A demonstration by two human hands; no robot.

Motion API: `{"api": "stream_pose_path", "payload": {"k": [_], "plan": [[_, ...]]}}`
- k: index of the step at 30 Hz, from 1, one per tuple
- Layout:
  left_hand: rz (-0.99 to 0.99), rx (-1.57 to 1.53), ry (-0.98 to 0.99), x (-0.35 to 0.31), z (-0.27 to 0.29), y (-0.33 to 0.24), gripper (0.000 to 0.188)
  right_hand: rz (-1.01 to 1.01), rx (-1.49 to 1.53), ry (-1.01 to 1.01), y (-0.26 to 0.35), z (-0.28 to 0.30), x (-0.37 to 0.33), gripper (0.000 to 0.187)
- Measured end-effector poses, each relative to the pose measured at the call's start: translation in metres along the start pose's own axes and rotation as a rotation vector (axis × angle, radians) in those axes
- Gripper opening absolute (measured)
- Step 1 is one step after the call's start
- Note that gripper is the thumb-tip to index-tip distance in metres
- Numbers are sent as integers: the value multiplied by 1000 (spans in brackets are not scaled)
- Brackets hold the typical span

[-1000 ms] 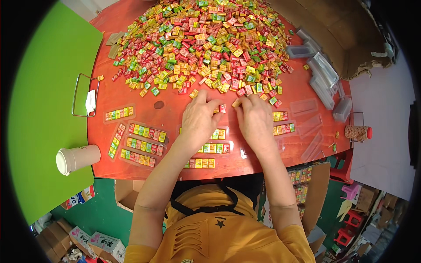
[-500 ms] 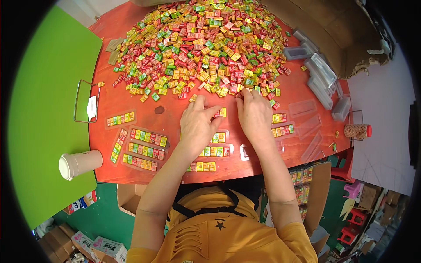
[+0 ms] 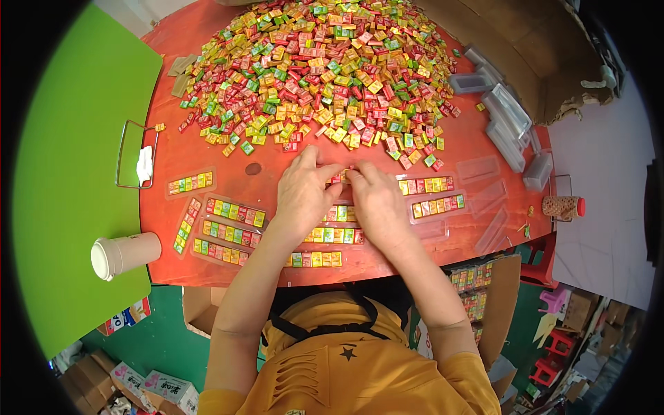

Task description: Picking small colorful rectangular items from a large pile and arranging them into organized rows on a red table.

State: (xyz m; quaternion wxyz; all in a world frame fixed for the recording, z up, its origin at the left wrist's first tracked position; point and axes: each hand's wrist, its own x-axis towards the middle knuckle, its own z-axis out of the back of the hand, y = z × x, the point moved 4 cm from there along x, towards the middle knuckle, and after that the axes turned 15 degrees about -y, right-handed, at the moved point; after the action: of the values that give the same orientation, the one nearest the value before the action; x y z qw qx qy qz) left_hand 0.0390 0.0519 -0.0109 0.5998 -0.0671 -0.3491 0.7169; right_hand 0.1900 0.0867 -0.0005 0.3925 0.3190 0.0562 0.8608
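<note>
Between my two hands, a short row of small wrapped candies point(image 3: 339, 178) in red, yellow and green stands just in front of the big pile. My left hand point(image 3: 301, 194) closes its thumb and fingers at the row's left end. At the right end, my right hand point(image 3: 379, 204) pinches with its fingertips, partly hiding the candies. Under my wrists lie clear trays with filled candy rows point(image 3: 335, 236), partly covered. More filled trays point(image 3: 437, 205) sit right of my right hand, and others point(image 3: 234, 214) lie to the left.
A high heap of loose candies point(image 3: 311, 76) covers the far table point(image 3: 228, 162). Clear plastic boxes point(image 3: 508, 117) and flat clear trays point(image 3: 477, 168) lie at right, near an open carton point(image 3: 532, 48). A lidded cup point(image 3: 126, 256) stands at the left edge, a red-lidded jar point(image 3: 564, 207) at the right.
My right hand has come away from the pile's edge, moving left and nearer, and now meets the candy row beside my left hand. My left hand has shifted slightly left.
</note>
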Motion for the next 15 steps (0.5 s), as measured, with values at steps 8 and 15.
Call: {"api": "stream_pose_path", "payload": {"k": [8,15], "plan": [[24,-19,24,-2,0,3,35,-156,-170,-86,-44,18,19,15],[1,-13,-3,-2,1,2,35,-73,-153,-69,-30,8,18,22]]}}
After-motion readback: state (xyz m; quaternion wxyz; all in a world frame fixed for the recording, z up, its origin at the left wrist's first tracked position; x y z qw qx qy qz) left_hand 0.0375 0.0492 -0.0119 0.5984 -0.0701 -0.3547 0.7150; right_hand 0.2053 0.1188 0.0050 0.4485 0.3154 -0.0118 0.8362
